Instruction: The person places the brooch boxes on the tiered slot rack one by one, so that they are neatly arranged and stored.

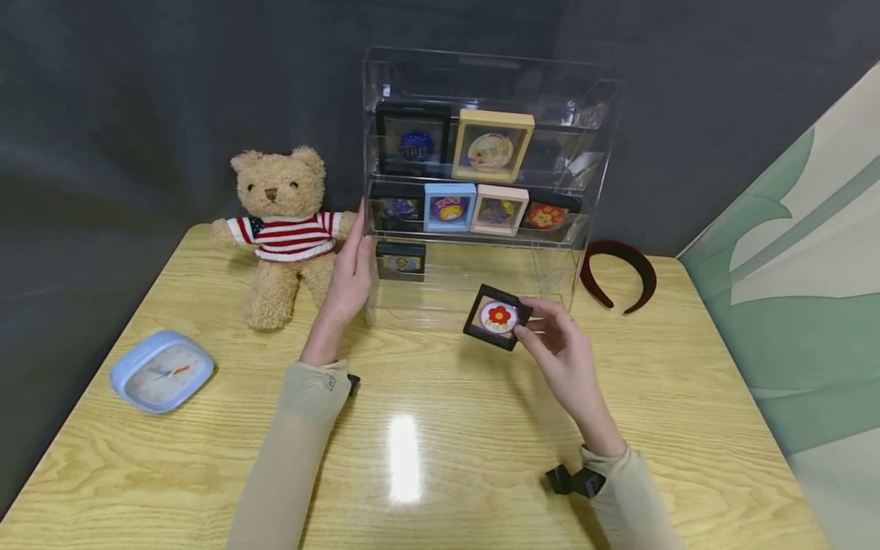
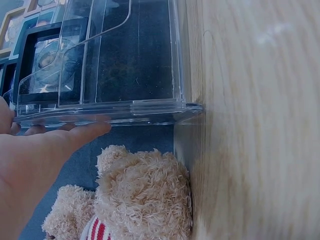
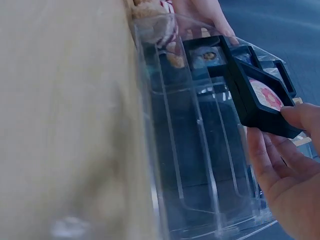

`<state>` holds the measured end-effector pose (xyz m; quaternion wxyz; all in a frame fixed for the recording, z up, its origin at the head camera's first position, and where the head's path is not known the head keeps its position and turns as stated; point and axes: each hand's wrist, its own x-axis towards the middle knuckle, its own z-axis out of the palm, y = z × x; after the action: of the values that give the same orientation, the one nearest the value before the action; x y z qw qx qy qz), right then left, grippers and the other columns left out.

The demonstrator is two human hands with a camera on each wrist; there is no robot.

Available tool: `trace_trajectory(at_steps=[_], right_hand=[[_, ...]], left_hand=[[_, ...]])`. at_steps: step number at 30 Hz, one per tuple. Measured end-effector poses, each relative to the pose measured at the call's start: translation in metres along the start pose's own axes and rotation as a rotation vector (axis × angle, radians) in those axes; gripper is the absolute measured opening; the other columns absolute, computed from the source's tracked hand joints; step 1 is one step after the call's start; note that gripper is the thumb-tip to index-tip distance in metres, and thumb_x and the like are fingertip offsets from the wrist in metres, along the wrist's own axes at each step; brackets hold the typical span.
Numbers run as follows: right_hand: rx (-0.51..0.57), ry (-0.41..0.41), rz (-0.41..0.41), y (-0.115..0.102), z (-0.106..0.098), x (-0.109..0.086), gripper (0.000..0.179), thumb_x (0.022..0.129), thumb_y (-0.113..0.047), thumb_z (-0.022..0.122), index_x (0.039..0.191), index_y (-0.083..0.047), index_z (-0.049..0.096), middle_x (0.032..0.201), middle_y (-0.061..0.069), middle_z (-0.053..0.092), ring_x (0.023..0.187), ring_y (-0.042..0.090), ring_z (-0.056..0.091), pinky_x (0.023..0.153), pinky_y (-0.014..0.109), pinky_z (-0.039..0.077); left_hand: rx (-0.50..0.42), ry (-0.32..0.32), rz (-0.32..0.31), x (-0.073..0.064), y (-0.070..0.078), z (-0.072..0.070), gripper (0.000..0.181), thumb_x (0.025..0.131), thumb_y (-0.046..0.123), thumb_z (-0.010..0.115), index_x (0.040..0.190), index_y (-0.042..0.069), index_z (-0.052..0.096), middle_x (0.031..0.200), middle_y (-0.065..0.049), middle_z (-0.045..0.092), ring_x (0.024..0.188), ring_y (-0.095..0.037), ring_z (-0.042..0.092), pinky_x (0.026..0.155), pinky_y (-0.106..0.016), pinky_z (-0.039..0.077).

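Observation:
A clear acrylic display rack [image 1: 467,298] stands at the back of the table with small framed badges on its tiers. My left hand [image 1: 352,275] lies along the rack's left side; in the left wrist view its fairly straight fingers [image 2: 87,134] touch the clear side panel. In my right hand [image 1: 560,355], thumb and fingers pinch the right edge of a black frame [image 1: 474,325] with a red flower badge, tilted in front of the lower tiers. One black frame [image 1: 401,261] sits at the left of a lower tier.
A teddy bear [image 1: 275,183] in a striped shirt sits left of the rack. A blue clock [image 1: 165,373] lies at the table's left, and a dark red headband [image 1: 622,252] is right of the rack. Higher tiers hold several frames, including a yellow one [image 1: 493,145].

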<state>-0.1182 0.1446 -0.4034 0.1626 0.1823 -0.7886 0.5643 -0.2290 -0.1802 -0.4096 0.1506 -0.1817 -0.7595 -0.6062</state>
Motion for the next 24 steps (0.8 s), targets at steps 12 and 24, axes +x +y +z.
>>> trace_trajectory(at_steps=[12,24], right_hand=[[-0.073,0.004,-0.133,-0.01,0.001,0.058,0.034,0.103,0.005,0.068,0.137,0.002,0.067,0.12,0.018,0.067,0.101,0.012,0.068,0.082,0.017,0.056],[-0.119,-0.003,-0.156,-0.006,0.02,0.098,0.031,0.103,0.002,0.069,0.134,0.001,0.067,0.129,0.016,0.07,0.104,0.026,0.07,0.085,0.017,0.056]], left_hand=[[0.025,0.007,0.01,0.002,0.0,0.001,0.056,0.119,0.013,0.024,0.173,0.013,0.008,0.178,-0.005,0.01,0.162,-0.023,0.016,0.129,-0.035,0.019],[0.015,-0.012,-0.03,-0.004,0.043,-0.001,0.055,0.118,0.005,0.024,0.17,-0.002,0.009,0.177,-0.019,0.008,0.162,-0.03,0.014,0.13,-0.035,0.017]])
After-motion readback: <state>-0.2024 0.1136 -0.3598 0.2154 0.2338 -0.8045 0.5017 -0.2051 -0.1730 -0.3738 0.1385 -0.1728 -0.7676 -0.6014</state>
